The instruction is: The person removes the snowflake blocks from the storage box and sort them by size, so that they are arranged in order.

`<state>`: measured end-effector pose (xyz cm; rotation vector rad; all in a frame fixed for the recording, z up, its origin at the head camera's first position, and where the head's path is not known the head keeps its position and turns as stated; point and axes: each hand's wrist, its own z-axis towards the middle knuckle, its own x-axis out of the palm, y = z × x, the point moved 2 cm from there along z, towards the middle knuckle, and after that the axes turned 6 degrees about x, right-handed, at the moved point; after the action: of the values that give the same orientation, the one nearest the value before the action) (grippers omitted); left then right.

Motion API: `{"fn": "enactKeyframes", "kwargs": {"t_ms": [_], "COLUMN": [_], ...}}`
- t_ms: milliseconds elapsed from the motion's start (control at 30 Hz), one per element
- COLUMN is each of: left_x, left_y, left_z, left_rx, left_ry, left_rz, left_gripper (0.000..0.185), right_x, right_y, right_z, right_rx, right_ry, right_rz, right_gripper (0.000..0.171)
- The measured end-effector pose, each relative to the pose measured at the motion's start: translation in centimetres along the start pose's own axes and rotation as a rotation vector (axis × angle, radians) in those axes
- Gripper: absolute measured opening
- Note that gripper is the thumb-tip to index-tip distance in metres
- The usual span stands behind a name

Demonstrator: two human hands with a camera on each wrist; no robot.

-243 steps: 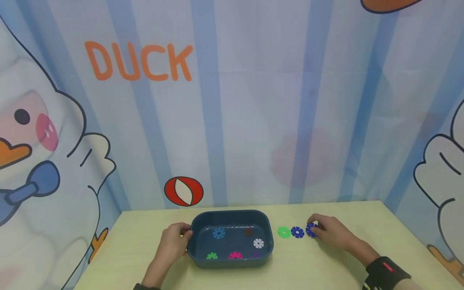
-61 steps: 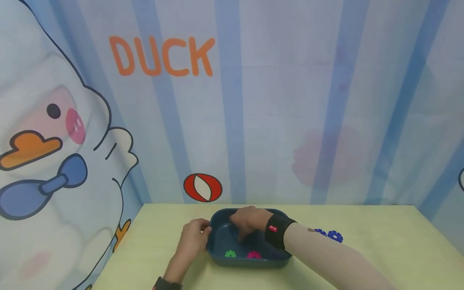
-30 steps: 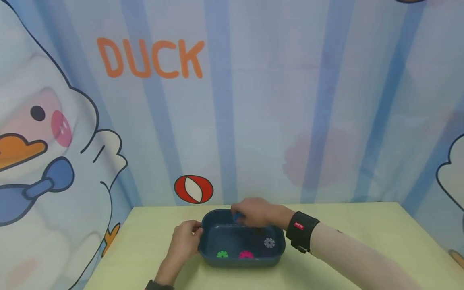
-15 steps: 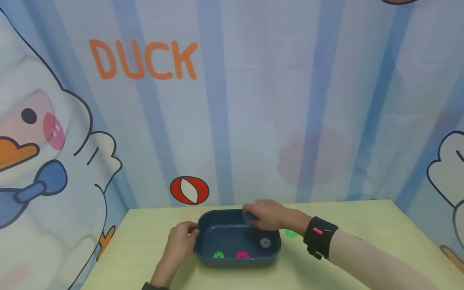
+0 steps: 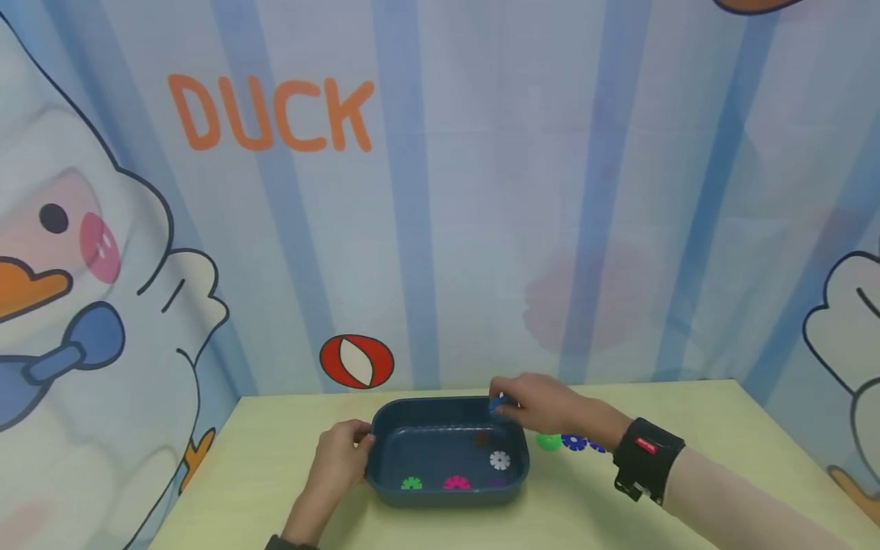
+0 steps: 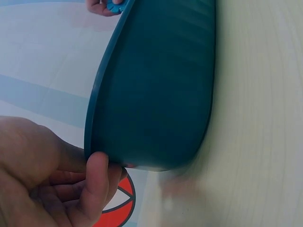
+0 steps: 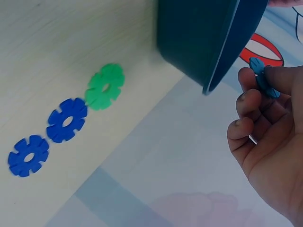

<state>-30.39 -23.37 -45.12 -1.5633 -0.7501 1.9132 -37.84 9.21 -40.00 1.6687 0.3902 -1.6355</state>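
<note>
A dark blue tray [image 5: 385,428] sits on the pale table. My left hand [image 5: 341,458] grips its left rim, thumb [image 6: 97,172] over the edge of the tray wall [image 6: 161,94]. My right hand [image 5: 509,406] hovers above the tray's far right corner and pinches a light blue snowflake disc [image 5: 498,404]. In the right wrist view the right hand [image 7: 255,71] pinches the disc [image 7: 265,85] on edge, just outside the tray [image 7: 208,33]. Brown [image 5: 481,439], white [image 5: 499,460], green [image 5: 411,483] and pink [image 5: 456,483] discs lie in the tray.
Right of the tray a green disc [image 5: 548,441] [image 7: 105,86] and two dark blue discs [image 7: 66,119] [image 7: 28,155] lie in a row on the table [image 5: 275,458]. A printed curtain stands right behind the table's far edge.
My right hand reached into the tray, lifted the light blue disc and carried it right, from the far rim's middle to the far right corner. My left hand has stayed on the rim.
</note>
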Motion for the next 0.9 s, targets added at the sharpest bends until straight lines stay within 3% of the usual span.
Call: {"fn": "enactKeyframes", "kwargs": {"t_ms": [600, 900], "left_x": [0.3, 0.3], "left_y": [0.0, -0.1], "left_z": [-0.1, 0.0], "left_rx": [0.007, 0.002], "left_ry": [0.009, 0.009], "left_rz": [-0.001, 0.009], "left_gripper": [0.025, 0.025], "right_x": [-0.5, -0.5], "right_y": [-4.0, -6.0], "right_z": [-3.7, -5.8], "right_rx": [0.082, 0.104], "right_ry": [-0.056, -0.097], "right_rz": [0.081, 0.041], "right_gripper": [0.012, 0.01]}}
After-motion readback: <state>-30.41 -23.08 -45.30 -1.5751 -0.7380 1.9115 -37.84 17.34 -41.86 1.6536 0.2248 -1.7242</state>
